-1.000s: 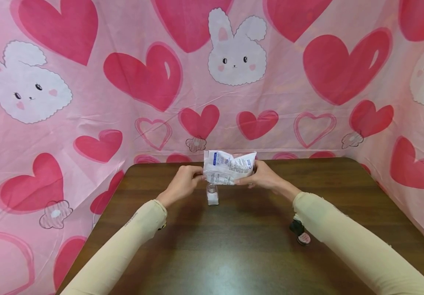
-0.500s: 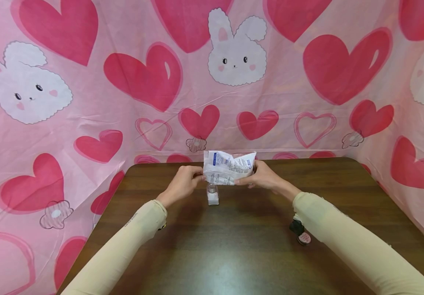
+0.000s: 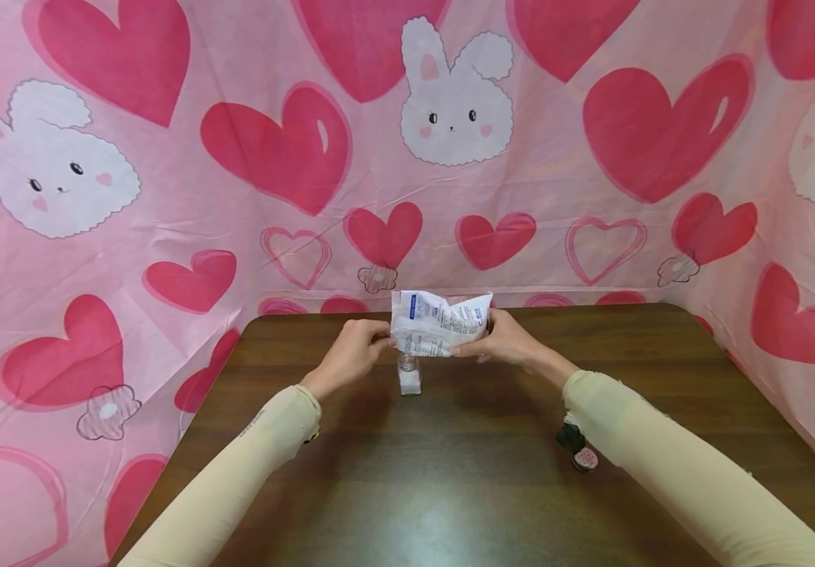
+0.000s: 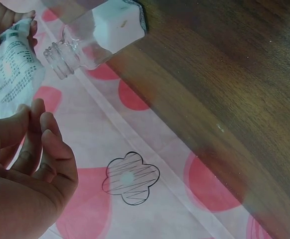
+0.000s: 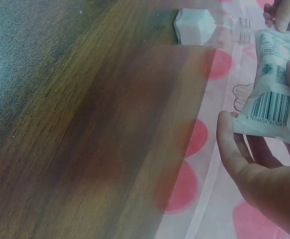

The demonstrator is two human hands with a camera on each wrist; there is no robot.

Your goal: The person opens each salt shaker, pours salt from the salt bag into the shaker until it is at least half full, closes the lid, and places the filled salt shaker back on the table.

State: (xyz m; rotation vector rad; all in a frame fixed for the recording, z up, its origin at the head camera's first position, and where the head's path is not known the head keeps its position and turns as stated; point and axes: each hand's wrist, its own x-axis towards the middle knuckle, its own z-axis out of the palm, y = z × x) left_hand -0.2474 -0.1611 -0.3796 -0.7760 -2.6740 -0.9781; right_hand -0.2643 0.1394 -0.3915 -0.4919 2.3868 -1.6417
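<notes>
A white printed plastic bag (image 3: 439, 323) is held up between both hands, over the far part of the table. My left hand (image 3: 353, 346) pinches its left edge between thumb and fingertips, as the left wrist view also shows. On the bag's right end, my right hand (image 3: 509, 339) grips it with the thumb in front and the fingers behind. Below the bag's lower left corner stands a small clear glass bottle (image 3: 410, 378), uncapped, with white grains (image 4: 116, 25) filling its lower part. The bag's opening is hard to make out.
A black piece and a pink perforated lid (image 3: 584, 458) lie on the brown wooden table (image 3: 407, 488), beside the right sleeve. Small white specks dot the tabletop in the wrist views. A pink cloth (image 3: 535, 173) with hearts and rabbits hangs behind the table and along its sides.
</notes>
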